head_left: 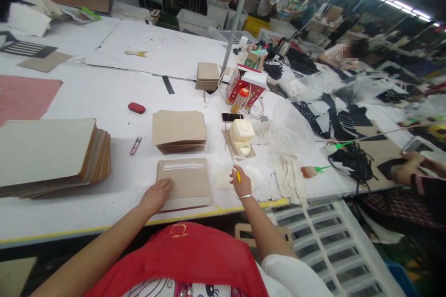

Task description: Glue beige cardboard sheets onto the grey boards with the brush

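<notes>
Left hand flat on cardboard panel — right hand pinching a yellow brush.
Glue tub at one o'clock — drips could likely smear the panel.

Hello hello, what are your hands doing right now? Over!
Left hand flat on the tan card, grip open. Right hand shut on a yellow tool. Card stack just beyond, apart.

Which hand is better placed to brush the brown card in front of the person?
Right hand, probably: it holds the yellow brush beside the brown card. The left hand lies flat on the card's corner.
</notes>
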A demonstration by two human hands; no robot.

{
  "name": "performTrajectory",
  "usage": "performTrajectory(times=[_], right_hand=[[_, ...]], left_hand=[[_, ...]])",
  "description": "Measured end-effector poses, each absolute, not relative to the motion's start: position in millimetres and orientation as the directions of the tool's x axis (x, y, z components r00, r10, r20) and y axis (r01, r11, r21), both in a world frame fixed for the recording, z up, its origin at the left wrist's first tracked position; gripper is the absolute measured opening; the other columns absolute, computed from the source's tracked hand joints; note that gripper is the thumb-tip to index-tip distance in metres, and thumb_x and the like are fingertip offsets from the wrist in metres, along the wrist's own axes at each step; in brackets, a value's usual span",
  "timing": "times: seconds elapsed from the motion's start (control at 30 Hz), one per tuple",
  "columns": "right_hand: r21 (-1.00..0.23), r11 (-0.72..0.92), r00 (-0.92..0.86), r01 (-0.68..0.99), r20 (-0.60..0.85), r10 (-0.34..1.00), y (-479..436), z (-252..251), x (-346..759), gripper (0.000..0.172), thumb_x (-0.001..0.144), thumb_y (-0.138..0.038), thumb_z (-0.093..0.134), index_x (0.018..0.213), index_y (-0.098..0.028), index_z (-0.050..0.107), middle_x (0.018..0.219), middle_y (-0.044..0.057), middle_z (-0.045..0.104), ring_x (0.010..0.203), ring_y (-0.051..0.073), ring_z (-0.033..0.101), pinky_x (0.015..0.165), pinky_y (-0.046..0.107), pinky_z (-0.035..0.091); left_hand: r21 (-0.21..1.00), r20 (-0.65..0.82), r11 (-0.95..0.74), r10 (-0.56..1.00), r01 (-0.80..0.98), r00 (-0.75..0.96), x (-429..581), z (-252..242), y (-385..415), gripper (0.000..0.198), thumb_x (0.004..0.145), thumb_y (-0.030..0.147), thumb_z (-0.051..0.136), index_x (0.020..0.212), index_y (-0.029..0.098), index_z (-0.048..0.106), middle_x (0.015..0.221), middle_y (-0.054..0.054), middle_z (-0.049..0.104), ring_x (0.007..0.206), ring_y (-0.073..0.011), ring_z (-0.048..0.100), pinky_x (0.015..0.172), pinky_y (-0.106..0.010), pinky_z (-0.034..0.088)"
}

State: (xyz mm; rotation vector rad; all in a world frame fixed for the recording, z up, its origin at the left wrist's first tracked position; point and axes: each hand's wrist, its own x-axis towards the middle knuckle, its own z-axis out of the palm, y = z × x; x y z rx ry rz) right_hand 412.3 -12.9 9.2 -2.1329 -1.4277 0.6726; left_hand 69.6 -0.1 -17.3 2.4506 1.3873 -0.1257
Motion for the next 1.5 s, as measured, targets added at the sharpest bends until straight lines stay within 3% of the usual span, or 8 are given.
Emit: performTrajectory(times=[0.17,0.27,0.9,1.1,1.17,1.27,1.37,1.5], right_hand=[[-0.153,-0.112,0.095,0.982,-0.116,0.989,-7,-17,412,0.026,0.087,-0.027,0.037,0.108,-0.016,0.049,0.087,0.007,0.059,0.084,0.015,0.053,0.072,0.024,0.037],[-0.030,0.082,-0.086,0.996,-0.178,0.980,13,-29,405,0.024,0.086,-0.018,0.038,0.107,-0.015,0.048,0.089,0.010,0.057,0.087,0.017,0.050,0.075,0.027,0.034],[-0.058,0.145,-0.155,0.988,-0.255,0.954,52,-30,414,0.027,0.081,-0.010,0.039,0.105,-0.019,0.047,0.084,0.006,0.057,0.077,0.015,0.052,0.067,0.024,0.033],[-0.093,0.074,-0.085,0.993,-0.118,0.989,46,-15,416,0.025,0.083,-0.014,0.038,0.107,-0.017,0.048,0.085,0.006,0.057,0.084,0.017,0.050,0.073,0.026,0.031],[-0.164,0.064,-0.063,0.984,0.009,0.998,42,-4,413,0.022,0.084,-0.019,0.039,0.102,-0.016,0.051,0.082,0.006,0.057,0.084,0.017,0.048,0.076,0.026,0.031],[-0.280,0.152,-0.107,0.948,0.170,0.980,35,13,398,0.017,0.083,-0.022,0.041,0.092,-0.015,0.054,0.079,0.005,0.056,0.081,0.016,0.047,0.078,0.026,0.031],[-0.312,0.265,-0.194,0.912,0.243,0.951,25,24,374,0.018,0.084,-0.023,0.038,0.089,-0.015,0.054,0.079,0.006,0.056,0.080,0.016,0.046,0.078,0.027,0.033],[-0.296,0.358,-0.282,0.885,0.271,0.921,14,25,344,0.023,0.085,-0.022,0.033,0.095,-0.015,0.053,0.078,0.007,0.054,0.080,0.018,0.046,0.075,0.029,0.035]], left_hand=[[0.199,-0.261,-0.439,0.838,0.876,0.479,75,-16,-2,0.038,0.080,0.020,0.040,0.116,0.019,0.049,0.127,-0.007,0.045,0.115,-0.0201,0.038,0.100,-0.031,0.027],[0.197,-0.284,-0.421,0.840,0.885,0.463,80,-13,-2,0.038,0.079,0.019,0.040,0.117,0.019,0.049,0.127,-0.007,0.044,0.116,-0.0197,0.038,0.101,-0.032,0.027],[0.203,-0.396,-0.371,0.815,0.906,0.423,91,11,12,0.032,0.071,0.019,0.050,0.103,0.020,0.053,0.119,-0.008,0.048,0.106,-0.0225,0.046,0.090,-0.036,0.036],[0.165,-0.381,-0.355,0.837,0.920,0.392,93,17,17,0.030,0.070,0.020,0.052,0.100,0.018,0.054,0.112,-0.010,0.051,0.101,-0.0244,0.049,0.085,-0.038,0.038],[0.243,-0.275,-0.306,0.889,0.921,0.368,104,24,19,0.038,0.071,0.024,0.054,0.109,0.018,0.049,0.117,-0.011,0.048,0.107,-0.0248,0.045,0.090,-0.039,0.036],[0.542,-0.137,-0.207,0.934,0.814,0.329,136,39,23,0.051,0.071,0.038,0.057,0.116,0.018,0.044,0.115,-0.009,0.050,0.100,-0.0205,0.050,0.088,-0.034,0.038],[0.798,-0.193,0.028,0.958,0.602,0.210,173,50,28,0.058,0.065,0.049,0.060,0.110,0.015,0.047,0.100,-0.008,0.057,0.074,-0.0140,0.056,0.071,-0.028,0.046],[0.879,-0.274,0.196,0.953,0.435,0.126,195,53,35,0.041,0.064,0.045,0.060,0.089,0.013,0.054,0.083,-0.005,0.061,0.068,-0.0126,0.057,0.061,-0.024,0.046]])
